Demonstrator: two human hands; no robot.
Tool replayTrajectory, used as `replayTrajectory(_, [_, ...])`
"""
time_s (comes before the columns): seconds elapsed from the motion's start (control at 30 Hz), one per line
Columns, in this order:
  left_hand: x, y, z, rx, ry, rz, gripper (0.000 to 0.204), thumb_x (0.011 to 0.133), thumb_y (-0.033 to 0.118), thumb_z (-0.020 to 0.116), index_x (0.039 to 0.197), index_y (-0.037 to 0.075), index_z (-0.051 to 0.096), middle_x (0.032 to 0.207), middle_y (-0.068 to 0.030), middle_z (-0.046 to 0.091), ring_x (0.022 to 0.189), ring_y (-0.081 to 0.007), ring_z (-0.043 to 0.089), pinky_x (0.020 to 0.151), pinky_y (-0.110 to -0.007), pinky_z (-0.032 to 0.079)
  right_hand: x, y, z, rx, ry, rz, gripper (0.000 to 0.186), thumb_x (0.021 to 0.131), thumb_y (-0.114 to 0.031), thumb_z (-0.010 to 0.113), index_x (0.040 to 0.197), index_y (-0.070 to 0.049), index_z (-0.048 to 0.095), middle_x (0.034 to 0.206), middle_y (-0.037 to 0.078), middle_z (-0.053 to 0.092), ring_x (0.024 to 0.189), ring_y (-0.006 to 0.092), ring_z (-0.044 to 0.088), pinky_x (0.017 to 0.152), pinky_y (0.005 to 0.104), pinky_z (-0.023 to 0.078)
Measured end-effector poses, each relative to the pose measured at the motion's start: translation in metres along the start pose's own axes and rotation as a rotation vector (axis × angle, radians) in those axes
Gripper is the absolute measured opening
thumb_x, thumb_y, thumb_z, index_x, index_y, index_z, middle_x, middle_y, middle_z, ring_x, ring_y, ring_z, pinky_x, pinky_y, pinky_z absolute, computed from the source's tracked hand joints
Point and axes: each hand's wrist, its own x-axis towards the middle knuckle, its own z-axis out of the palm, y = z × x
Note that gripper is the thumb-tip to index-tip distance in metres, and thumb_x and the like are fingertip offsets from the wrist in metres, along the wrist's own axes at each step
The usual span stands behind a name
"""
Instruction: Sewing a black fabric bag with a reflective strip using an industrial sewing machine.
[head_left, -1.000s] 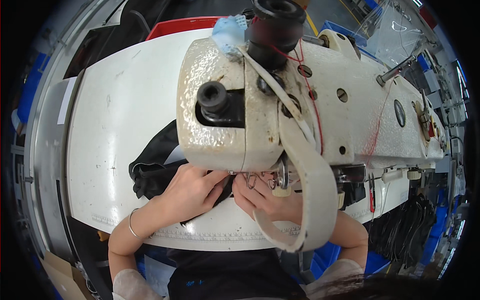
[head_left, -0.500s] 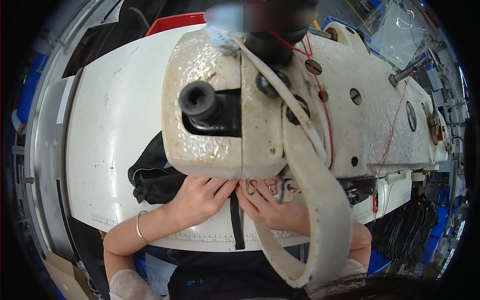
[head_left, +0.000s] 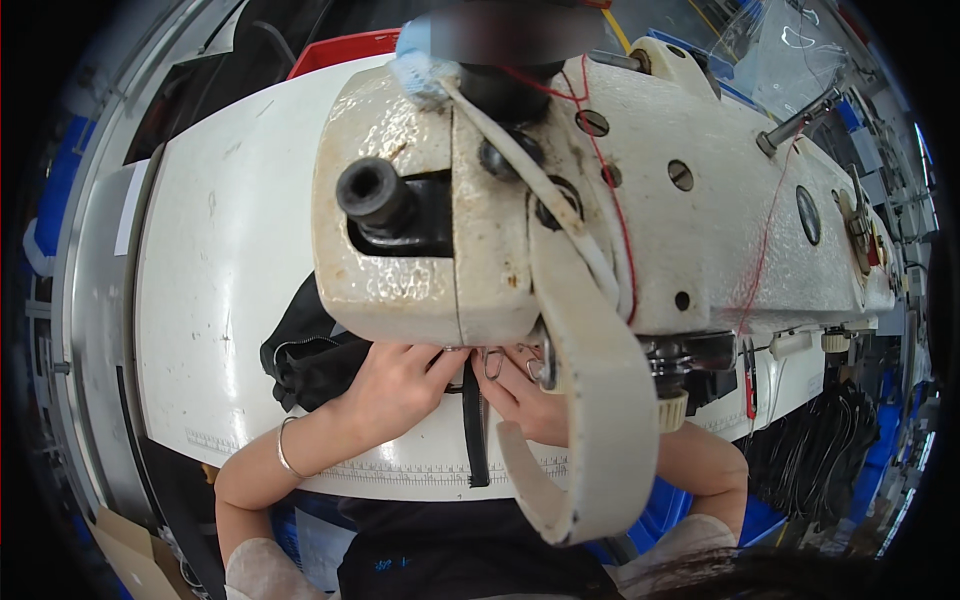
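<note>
My left hand (head_left: 395,395) and my right hand (head_left: 532,400) meet under the front of a cream sewing machine head (head_left: 420,290). Between them a narrow black zipper (head_left: 475,430) hangs toward me over the table's front edge. The left fingers and thumb are closed on the zipper's far part, beside its left edge. On its right side, the right fingers are pressed close together against it. Both sets of fingertips, the needle and the presser foot are mostly hidden by the machine. Bunched black fabric (head_left: 315,360) with a zipper edge lies left of my left hand.
A curved cream guard (head_left: 610,440) hangs from the machine over my right forearm. Red thread (head_left: 615,200) runs along the machine. A ruler scale (head_left: 380,472) marks the white table (head_left: 220,250) near its front edge. Black zippers (head_left: 815,450) hang in a bundle at right.
My view has shifted slightly, so the machine appears further left and more of the right forearm shows. Both hands keep nearly the same place at the zipper, with little finger movement.
</note>
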Motion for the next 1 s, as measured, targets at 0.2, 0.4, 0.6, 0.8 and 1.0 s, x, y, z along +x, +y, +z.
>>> replayTrajectory(0.2, [-0.005,-0.005,0.007,-0.097,-0.017,-0.034,0.035,0.062,-0.003,0.061,0.097,0.001,0.065,0.092,-0.0132,0.062,0.085,-0.0297,0.060,0.075,-0.040,0.049,-0.002,0.006,-0.002,-0.138,0.044,-0.142,0.017,0.064,-0.013,0.060,0.079,-0.005,0.060,0.086,0.004,0.058,0.089,0.0207,0.058,0.078,0.0353,0.048])
replayTrajectory(0.4, [0.002,-0.018,-0.003,-0.382,0.008,-0.559,0.021,0.077,-0.005,0.055,0.096,0.001,0.064,0.093,-0.0146,0.064,0.089,-0.0320,0.060,0.079,-0.040,0.047,-0.001,0.007,0.001,-0.104,0.019,-0.174,0.015,0.067,-0.014,0.060,0.078,-0.005,0.059,0.083,0.004,0.059,0.086,0.0205,0.058,0.074,0.0339,0.047])
replayTrajectory(0.6, [-0.005,-0.007,-0.009,-0.384,0.085,-0.317,0.022,0.074,-0.002,0.058,0.095,-0.001,0.065,0.087,-0.0139,0.064,0.078,-0.0295,0.061,0.070,-0.038,0.049,-0.012,0.005,0.007,-0.068,0.130,-0.078,0.008,0.070,-0.014,0.060,0.071,-0.006,0.056,0.081,0.006,0.061,0.082,0.0202,0.057,0.072,0.0322,0.046])
replayTrajectory(0.8, [-0.021,0.001,0.019,0.056,0.064,0.119,0.038,0.052,0.004,0.057,0.088,-0.004,0.063,0.085,-0.0107,0.059,0.072,-0.0245,0.057,0.063,-0.037,0.048,-0.014,0.004,0.012,0.001,0.059,-0.128,0.012,0.069,-0.016,0.061,0.074,-0.005,0.062,0.077,0.007,0.063,0.076,0.0200,0.058,0.066,0.0305,0.046])
replayTrajectory(1.0, [-0.025,0.004,0.016,0.101,0.043,0.064,0.031,0.056,0.003,0.058,0.086,-0.002,0.064,0.084,-0.0126,0.059,0.079,-0.0268,0.060,0.068,-0.042,0.051,-0.015,0.002,0.012,-0.048,0.110,-0.123,0.019,0.066,-0.016,0.060,0.078,-0.001,0.062,0.077,0.006,0.063,0.071,0.0171,0.057,0.059,0.0285,0.047])
